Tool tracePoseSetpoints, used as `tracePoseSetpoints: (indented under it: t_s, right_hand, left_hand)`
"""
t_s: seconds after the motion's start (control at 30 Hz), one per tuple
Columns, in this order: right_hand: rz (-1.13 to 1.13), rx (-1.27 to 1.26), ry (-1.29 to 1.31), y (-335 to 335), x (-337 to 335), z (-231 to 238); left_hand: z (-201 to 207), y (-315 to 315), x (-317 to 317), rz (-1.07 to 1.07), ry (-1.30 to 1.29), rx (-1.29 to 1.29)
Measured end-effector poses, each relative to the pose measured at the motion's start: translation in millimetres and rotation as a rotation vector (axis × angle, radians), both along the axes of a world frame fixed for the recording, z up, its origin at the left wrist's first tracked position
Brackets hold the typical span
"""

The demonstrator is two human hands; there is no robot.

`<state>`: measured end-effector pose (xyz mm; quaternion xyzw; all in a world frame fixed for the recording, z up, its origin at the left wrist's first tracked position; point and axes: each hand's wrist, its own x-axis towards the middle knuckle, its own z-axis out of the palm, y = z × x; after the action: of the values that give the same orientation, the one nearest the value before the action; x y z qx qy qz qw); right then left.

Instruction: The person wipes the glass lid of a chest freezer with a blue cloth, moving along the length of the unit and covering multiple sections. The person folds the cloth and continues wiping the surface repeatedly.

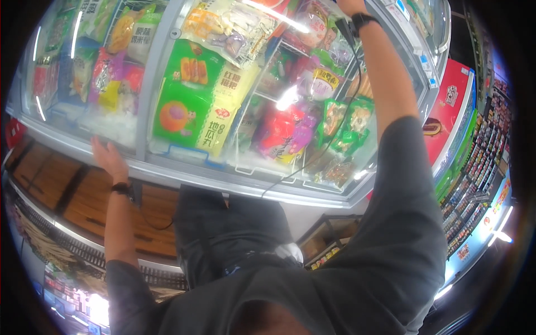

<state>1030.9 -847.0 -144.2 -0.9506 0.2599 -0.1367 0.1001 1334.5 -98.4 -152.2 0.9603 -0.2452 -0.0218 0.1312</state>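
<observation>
A glass-topped chest freezer (146, 100) with a grey frame stands in front of me. On its near edge rests my left hand (110, 159), fingers apart, holding nothing. My right arm stretches across to the freezer's far side, where my right hand (352, 8) is cut by the upper picture edge, so its fingers are hidden. Behind the glass lie a green-and-yellow pack of frozen food (187, 95), a red-and-purple bag (285, 131), green bags (345, 125) and a pale clear bag (229, 28). A black wristband (364, 21) with a dark cable sits on my right wrist.
The cable (312, 159) hangs across the freezer glass. To the right stand a red display panel (449, 103) and long shelves of small goods (480, 173). Wooden shelving (95, 195) lies below the freezer's left edge. Lights reflect on the glass.
</observation>
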Motion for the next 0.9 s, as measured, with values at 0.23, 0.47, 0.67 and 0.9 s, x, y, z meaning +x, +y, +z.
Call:
tracePoseSetpoints:
  t_s: [0.23, 0.47, 0.67, 0.9]
  right_hand:
    - [0.01, -0.09, -0.003, 142.5, -29.7, -5.1]
    - [0.309, 0.381, 0.382, 466.8, -141.3, 35.1]
    - [0.313, 0.467, 0.295, 566.8, -190.5, 48.0]
    - [0.48, 0.461, 0.362, 516.1, -194.1, 39.6]
  left_hand:
    - [-6.9, 3.5, 4.6, -0.057, -0.042, -0.052]
    - [-8.3, 0.1, 5.4, -0.041, -0.102, -0.05]
    - [10.3, -7.1, -34.2, -0.319, -0.182, -0.105]
    - [14.8, -41.2, -216.7, -0.785, 0.007, -0.161]
